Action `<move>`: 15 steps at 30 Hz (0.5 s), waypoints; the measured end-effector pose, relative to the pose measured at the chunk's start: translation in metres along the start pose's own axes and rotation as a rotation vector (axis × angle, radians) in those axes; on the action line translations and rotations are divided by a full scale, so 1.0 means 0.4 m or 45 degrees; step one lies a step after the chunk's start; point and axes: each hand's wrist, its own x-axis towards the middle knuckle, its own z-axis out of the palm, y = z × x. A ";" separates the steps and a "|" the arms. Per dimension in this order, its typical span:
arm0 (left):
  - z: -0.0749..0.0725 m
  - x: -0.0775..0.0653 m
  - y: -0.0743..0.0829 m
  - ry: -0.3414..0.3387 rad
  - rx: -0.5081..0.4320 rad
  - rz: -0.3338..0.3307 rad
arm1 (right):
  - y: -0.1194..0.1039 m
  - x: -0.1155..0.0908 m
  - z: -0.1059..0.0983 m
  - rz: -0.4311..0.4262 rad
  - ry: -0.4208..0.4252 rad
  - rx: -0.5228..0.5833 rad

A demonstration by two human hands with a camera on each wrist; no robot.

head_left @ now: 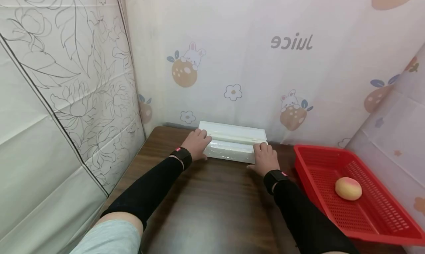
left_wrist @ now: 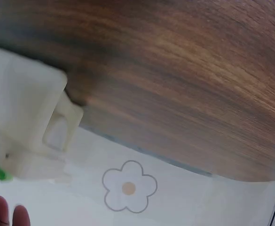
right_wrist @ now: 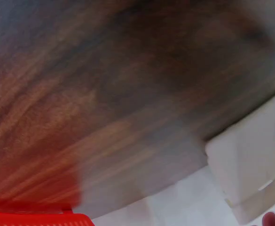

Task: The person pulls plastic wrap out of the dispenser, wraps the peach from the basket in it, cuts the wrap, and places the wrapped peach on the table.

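Observation:
A long white box, resembling a cling film dispenser (head_left: 229,155), lies at the back of the brown table, its white lid (head_left: 232,129) tilted up toward the wall. Clear, shiny film seems to cover its front. At the box's left end is my left hand (head_left: 196,143), fingers reaching over the edge and thumb in front. My right hand (head_left: 266,159) is at the other end, thumb spread apart from the fingers. Neither hand visibly pinches the box. In the left wrist view, the box's end (left_wrist: 29,103) shows beside a few fingertips (left_wrist: 0,209); a small green part shows there.
A red plastic basket (head_left: 318,204) stands to the right, holding a yellow-pink fruit, seemingly a peach or mango (head_left: 348,188). The brown wooden table (head_left: 206,209) extends in front of the box. Patterned curtains (head_left: 232,62) hang behind and on both sides.

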 end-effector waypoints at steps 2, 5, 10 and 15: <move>0.003 0.002 0.016 -0.027 0.077 -0.016 | 0.004 -0.007 0.006 -0.002 0.041 -0.021; 0.015 0.001 0.028 -0.018 0.125 -0.041 | 0.010 -0.014 0.003 0.010 0.072 -0.024; 0.014 0.011 0.020 0.078 -0.025 -0.061 | 0.027 -0.016 -0.024 0.035 0.119 0.085; -0.040 0.033 -0.003 0.080 -0.398 -0.192 | 0.036 0.007 -0.077 0.099 0.140 0.379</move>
